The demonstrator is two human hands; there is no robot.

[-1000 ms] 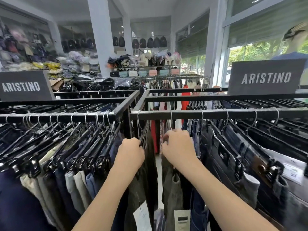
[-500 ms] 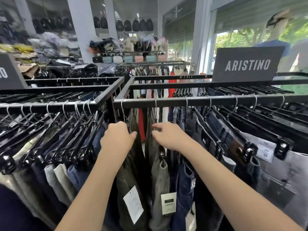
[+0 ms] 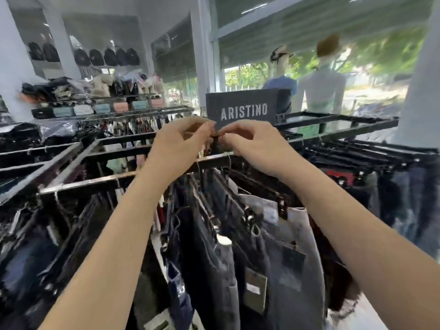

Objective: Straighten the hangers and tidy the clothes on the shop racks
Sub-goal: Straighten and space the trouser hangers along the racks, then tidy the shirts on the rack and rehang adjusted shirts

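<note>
Both my hands are raised above the front rail (image 3: 95,182) of the right-hand rack. My left hand (image 3: 181,141) and my right hand (image 3: 252,144) meet fingertip to fingertip, each with curled fingers pinching a small dark piece (image 3: 215,142) just below the grey ARISTINO sign (image 3: 242,110). The picture is blurred, so I cannot tell what the piece is. Under my forearms hang blue and grey jeans (image 3: 273,246) on black clip hangers, with paper tags showing.
A second rack of dark trousers (image 3: 47,234) stands at the left, close against this one. Shelves with folded goods and bags (image 3: 95,91) run behind it. Two mannequins (image 3: 326,79) stand at the window to the right, beyond more hangers (image 3: 369,156).
Both hands have left the hanging trousers and risen above the rail to the foot of the sign. The view has swung right and upward.
</note>
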